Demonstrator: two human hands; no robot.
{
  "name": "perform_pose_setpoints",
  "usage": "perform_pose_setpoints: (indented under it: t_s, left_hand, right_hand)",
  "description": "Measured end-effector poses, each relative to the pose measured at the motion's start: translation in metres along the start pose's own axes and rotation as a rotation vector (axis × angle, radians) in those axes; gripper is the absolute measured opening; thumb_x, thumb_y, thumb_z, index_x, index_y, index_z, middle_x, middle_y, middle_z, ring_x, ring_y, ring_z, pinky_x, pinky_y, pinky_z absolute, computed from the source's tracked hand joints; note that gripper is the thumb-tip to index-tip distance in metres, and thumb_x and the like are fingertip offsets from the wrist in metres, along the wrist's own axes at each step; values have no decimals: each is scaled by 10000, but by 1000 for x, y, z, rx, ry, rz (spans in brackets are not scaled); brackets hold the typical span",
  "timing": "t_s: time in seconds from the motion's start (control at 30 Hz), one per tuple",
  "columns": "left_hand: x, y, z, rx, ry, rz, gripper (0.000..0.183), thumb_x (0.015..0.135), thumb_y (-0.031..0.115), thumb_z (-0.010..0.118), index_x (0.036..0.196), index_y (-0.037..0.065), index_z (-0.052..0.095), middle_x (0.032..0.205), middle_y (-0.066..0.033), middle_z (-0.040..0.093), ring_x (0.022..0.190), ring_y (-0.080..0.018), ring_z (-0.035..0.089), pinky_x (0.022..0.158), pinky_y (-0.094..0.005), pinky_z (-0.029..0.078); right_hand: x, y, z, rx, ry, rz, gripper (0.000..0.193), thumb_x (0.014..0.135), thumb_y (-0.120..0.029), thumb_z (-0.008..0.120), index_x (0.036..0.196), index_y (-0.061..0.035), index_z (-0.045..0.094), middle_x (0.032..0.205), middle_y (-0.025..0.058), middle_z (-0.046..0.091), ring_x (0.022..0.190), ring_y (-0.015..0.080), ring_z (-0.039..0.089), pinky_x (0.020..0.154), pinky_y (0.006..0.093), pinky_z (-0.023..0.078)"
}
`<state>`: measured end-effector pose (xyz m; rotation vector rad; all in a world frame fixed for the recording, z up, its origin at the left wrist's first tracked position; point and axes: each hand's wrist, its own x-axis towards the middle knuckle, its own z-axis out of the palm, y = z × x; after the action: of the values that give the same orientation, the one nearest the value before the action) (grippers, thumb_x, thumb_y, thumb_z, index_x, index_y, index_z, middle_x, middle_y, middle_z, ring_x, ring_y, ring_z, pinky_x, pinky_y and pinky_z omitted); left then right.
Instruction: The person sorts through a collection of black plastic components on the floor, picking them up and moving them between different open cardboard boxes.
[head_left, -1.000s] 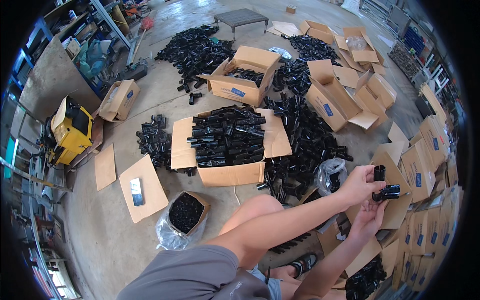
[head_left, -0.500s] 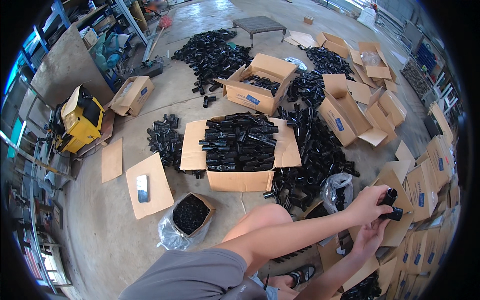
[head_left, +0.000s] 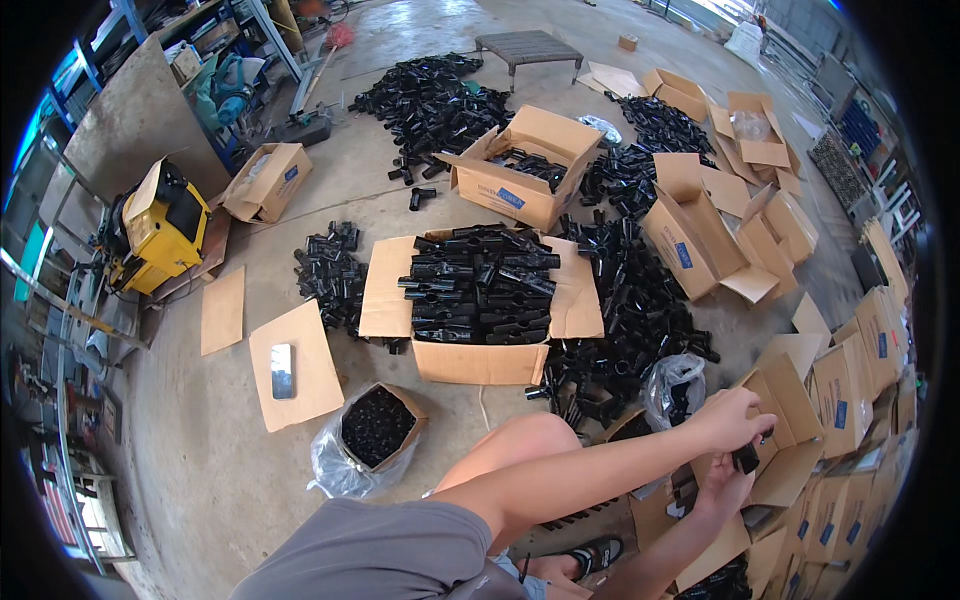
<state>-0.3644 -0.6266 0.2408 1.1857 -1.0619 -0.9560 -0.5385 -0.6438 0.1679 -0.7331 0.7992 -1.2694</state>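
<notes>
Over at the lower right, both my hands are together above an open carton (head_left: 790, 440). My right hand (head_left: 725, 485) is closed on a black pipe fitting (head_left: 746, 458), much of which is hidden by the fingers. Just above it, my left hand (head_left: 735, 420) has its fingers curled, with a small dark bit showing at the fingertips; I cannot make out what it is. In front of me a carton (head_left: 480, 363) with spread flaps is heaped with rows of black pipe fittings (head_left: 480, 285). A smaller box (head_left: 418, 420) in clear plastic holds small black parts.
Loose fittings (head_left: 640, 290) lie piled right of the full carton, with another heap (head_left: 430, 110) farther back. A phone (head_left: 283, 370) rests on cardboard at left. A yellow machine (head_left: 160, 240) stands far left. Cartons (head_left: 840, 400) crowd the right side. A low bench (head_left: 530, 48) stands behind.
Both hands have moved slightly left and down. The black fitting, earlier plainly showing its branches between both hands, has turned and is now mostly hidden. More of the open carton behind shows.
</notes>
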Motion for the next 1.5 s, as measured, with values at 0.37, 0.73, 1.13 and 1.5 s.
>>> perform_pose_setpoints:
  t_s: [0.37,0.73,1.13,1.5]
  left_hand:
    - [18,-19,-1,-356,-36,-386,285,941,178,715,1108,-53,725,940,-114,754,832,-164,702,759,-322,553]
    - [21,-13,-11,-666,-29,-539,348,944,206,754,1216,21,639,999,-30,705,802,-101,599,730,-287,489]
    - [17,1,-7,-634,-16,-540,361,946,192,752,1227,2,626,1048,-52,720,861,-104,635,764,-282,504]
    - [18,-3,-10,-596,30,-520,377,927,203,775,1224,12,641,1041,-27,721,832,-91,614,734,-276,477]
  right_hand:
    - [66,29,-3,-163,81,-181,320,1040,-204,548,1272,3,625,1158,125,663,1045,217,661,908,360,537]
    - [23,191,-97,-1778,66,628,555,848,-481,752,1229,-78,713,1271,200,692,1205,358,657,989,467,528]
    - [15,175,-44,-1698,26,747,607,826,-504,765,1193,-23,717,1249,229,695,1199,342,666,949,445,535]
    - [11,159,-24,-1556,-46,799,619,822,-504,766,1173,4,717,1233,243,698,1196,356,666,938,450,532]
